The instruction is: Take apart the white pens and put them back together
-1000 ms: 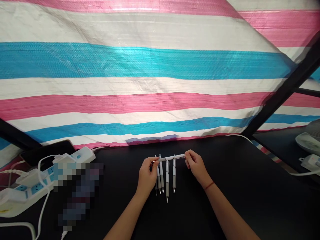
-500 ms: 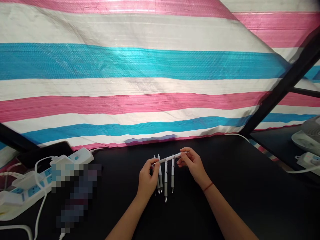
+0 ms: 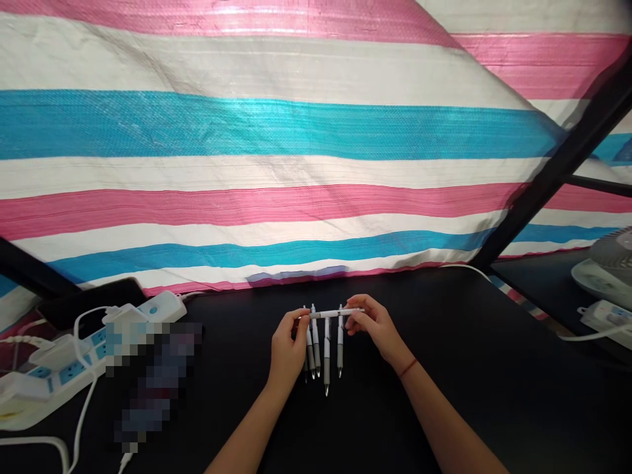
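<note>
- Since half a second ago the held pen (image 3: 336, 313) has levelled out from a slant with its right end raised; the right hand (image 3: 375, 327) has drawn slightly inward toward the left hand (image 3: 289, 347)
- The held pen, white, lies crosswise in the air just above the table (image 3: 444, 342), near its middle and close to the far edge; it runs almost level from one hand to the other
- The left hand pinches the pen's left end between thumb and fingertips; the other fingers curl toward the palm
- The right hand grips the pen's right end in the same thumb-and-fingertip pinch, with the tip poking out just past the fingers; a thin red string (image 3: 409, 367) circles this wrist
- Directly beneath the held pen lies a row of pens (image 3: 326, 359), white with grey grips, side by side on the black table, points toward the person; the leftmost is partly hidden by the left hand
- Well to the left, white power strips (image 3: 153, 308) with plugs and white cables (image 3: 81, 408) sit on the table
- Behind the table hangs a striped tarpaulin (image 3: 276, 125) in pink, white and blue; a black bar (image 3: 557, 171) slants across its right side
- At the far right edge sit a fan (image 3: 609, 260) and another power strip (image 3: 606, 316)
</note>
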`<state>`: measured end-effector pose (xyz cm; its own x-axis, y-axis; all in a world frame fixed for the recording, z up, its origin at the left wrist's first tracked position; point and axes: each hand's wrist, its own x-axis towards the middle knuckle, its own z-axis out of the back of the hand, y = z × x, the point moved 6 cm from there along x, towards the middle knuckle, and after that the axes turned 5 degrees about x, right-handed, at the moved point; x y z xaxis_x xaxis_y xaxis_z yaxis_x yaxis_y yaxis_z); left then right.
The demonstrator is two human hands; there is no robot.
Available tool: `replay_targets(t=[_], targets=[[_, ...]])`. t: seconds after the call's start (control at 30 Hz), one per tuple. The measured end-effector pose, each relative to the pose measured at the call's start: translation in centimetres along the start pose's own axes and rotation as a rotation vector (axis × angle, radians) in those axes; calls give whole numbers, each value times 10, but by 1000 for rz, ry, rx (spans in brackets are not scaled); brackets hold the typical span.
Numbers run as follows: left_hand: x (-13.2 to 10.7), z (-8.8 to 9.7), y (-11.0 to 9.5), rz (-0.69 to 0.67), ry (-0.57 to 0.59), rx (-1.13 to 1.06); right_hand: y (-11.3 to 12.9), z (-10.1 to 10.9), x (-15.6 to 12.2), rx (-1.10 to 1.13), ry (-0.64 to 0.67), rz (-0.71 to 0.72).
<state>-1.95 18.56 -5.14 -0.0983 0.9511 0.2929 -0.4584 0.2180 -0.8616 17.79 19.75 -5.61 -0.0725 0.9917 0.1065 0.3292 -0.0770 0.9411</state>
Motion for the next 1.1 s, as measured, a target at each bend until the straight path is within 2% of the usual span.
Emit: replay_targets(t=[0.27,0.73,1.1], targets=[[0,3,-1,13,-23,5,1,0,-1,-49,33,16],[0,1,-1,62,6,-41,-2,3,1,-23,-35,9],[0,-1,3,25,12,-30,-4,6,2,-1,-63,12]])
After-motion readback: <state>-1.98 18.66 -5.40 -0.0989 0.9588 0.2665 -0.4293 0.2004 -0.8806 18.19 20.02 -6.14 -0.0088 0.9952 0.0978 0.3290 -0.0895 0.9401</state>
